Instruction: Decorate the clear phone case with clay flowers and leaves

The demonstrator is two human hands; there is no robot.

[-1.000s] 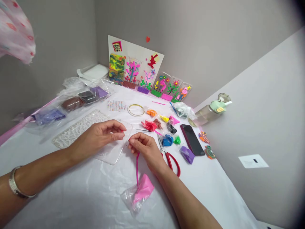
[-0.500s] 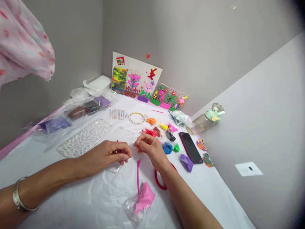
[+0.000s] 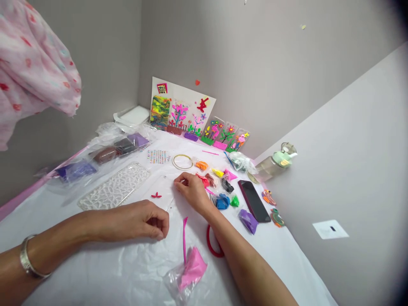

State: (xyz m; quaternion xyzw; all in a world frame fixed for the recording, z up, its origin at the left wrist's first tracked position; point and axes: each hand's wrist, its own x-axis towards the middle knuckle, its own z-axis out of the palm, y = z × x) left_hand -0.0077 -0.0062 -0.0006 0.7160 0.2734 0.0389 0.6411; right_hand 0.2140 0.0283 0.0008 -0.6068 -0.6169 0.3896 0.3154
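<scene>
The left hand point(image 3: 149, 222) is rested on the white plastic sheet point(image 3: 95, 263), just below the clear case point(image 3: 161, 189). Its fingers point(image 3: 158, 225) are curled inward and pressed together, and nothing can be seen held in them. The right hand point(image 3: 191, 192) is held just beside the case's right edge, with its fingertips point(image 3: 178, 180) drawn together in a pinch; whatever is pinched is too small to be told. The case is laid flat, and a small red clay flower point(image 3: 156, 195) is seated on it. To its left, a textured clear case point(image 3: 113, 187) is laid flat.

A pink clay strip point(image 3: 184, 238) is laid below the hands, above a pink clay bag point(image 3: 193, 267). Red scissors point(image 3: 212, 242) are partly hidden under the right forearm. A red clay bag point(image 3: 204, 180) is placed just beyond the right fingers, among orange, yellow, black, blue, green and purple clay bags. A phone point(image 3: 253, 200) is laid to the right of these. Behind are seen a tape roll point(image 3: 182, 161), a rhinestone sheet point(image 3: 158, 156), 3 decorated cases point(image 3: 225, 135) and a picture board point(image 3: 181, 102). Wrapped clay packs point(image 3: 123, 146) are lined up on the left.
</scene>
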